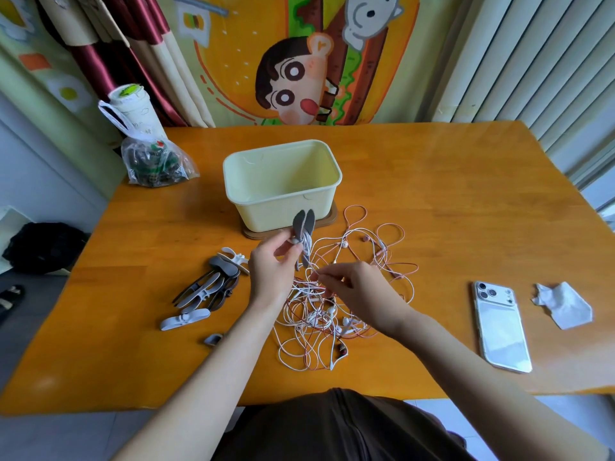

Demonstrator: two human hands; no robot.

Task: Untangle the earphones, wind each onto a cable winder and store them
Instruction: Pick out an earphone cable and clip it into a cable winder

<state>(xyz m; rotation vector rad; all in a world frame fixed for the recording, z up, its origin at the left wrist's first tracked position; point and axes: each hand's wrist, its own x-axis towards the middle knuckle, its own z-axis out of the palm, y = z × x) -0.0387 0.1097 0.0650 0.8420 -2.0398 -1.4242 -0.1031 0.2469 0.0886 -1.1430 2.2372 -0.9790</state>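
Note:
A tangle of white, pink and red earphone cables [336,294] lies on the orange table [449,201], in front of an empty cream plastic box [283,184]. My left hand [271,267] holds a grey cable winder [302,232] upright above the tangle, with white cable wrapped round its middle. My right hand [356,287] pinches a strand of cable just over the pile. Several spare grey, dark and white winders [209,287] lie to the left of my left hand.
A white phone [501,324] lies face down at the right, with a crumpled tissue [562,304] beyond it. A plastic bag [153,161] and a paper cup [131,104] stand at the far left corner. The box sits on a wooden coaster [327,221].

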